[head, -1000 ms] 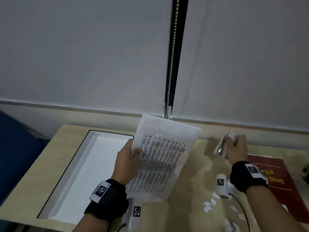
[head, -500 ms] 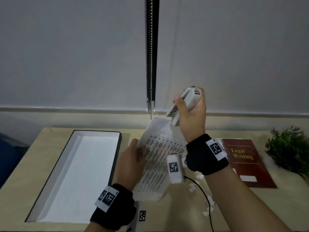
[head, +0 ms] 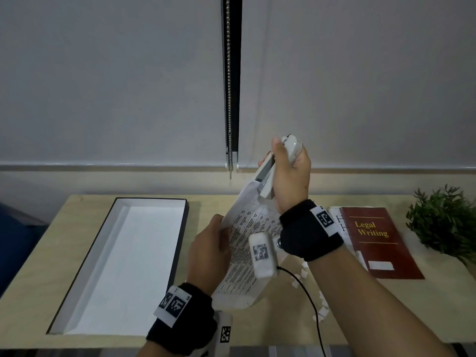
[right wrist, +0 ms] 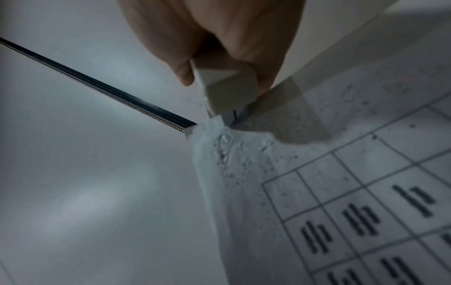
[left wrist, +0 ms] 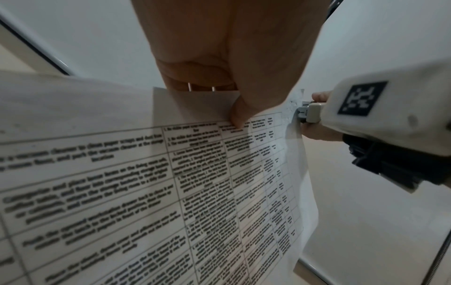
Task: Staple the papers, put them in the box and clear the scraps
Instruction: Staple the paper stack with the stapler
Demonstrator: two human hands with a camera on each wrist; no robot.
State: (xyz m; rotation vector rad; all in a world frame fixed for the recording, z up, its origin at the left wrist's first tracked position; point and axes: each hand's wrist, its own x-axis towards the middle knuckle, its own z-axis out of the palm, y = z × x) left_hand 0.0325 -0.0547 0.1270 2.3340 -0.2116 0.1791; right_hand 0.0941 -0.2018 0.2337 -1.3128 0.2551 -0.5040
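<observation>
The box point(head: 77, 292) lies open on the desk point(head: 257, 325), long axis running away from you, showing only its white floor. Your left hand point(head: 210, 256) pinches the papers point(head: 244, 256), raised, top corner up-right. Your right hand point(head: 289, 176) grips the stapler point(head: 268, 176), nose down on that corner. Scraps point(head: 320, 309) lie below.

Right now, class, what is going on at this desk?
A person is stapling printed papers. The left hand holds the sheets up above the desk, and the right hand grips a stapler set on their top corner. The white box to the left has nothing in it yet, and paper scraps lie on the desk beside a red book and a plant.
</observation>
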